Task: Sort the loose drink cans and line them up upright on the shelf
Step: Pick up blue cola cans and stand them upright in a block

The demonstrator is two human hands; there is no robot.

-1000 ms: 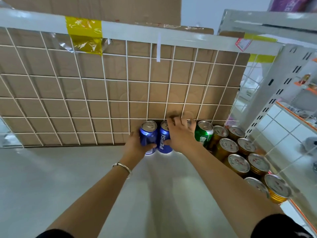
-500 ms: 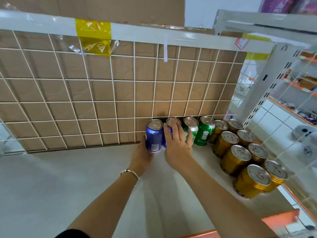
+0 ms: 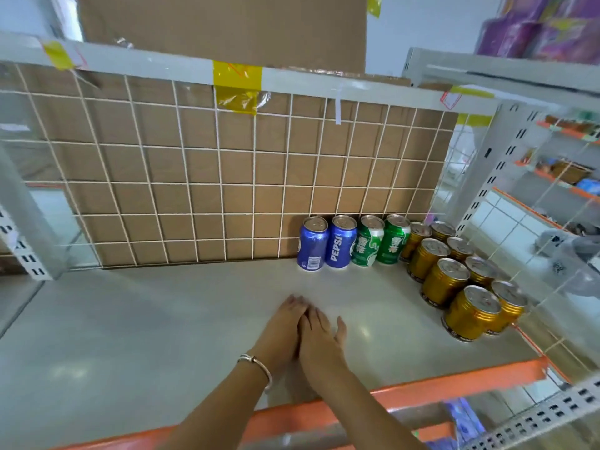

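Shop shelving, with a pale grey shelf (image 3: 130,319) and an orange front edge (image 3: 454,381). Upright in a row along the back, right of middle: two blue cans (image 3: 313,245), one lettered PEPSI, then two green cans (image 3: 368,241), all four side by side and touching or nearly so. Just right of the green pair, gold cans (image 3: 444,282), also upright, in two rows from the back corner toward the front along the right side. Well in front of the blue and green row, near the front edge: the hands, left hand (image 3: 282,329) and right hand (image 3: 319,339), pressed side by side, fingers straight and pointing toward the cans, holding nothing. Resting on the shelf or just above it, cannot tell which. On the left wrist, a thin silver bracelet (image 3: 256,365). Behind the cans, a white wire grid (image 3: 194,183) backed by brown cardboard (image 3: 162,164). Yellow tape (image 3: 237,82) on the white rail above the grid. To the right, past a wire side panel, more shelves with orange edges (image 3: 552,190), goods there too blurred to name. Top right, purple packs (image 3: 535,27) on a higher shelf.
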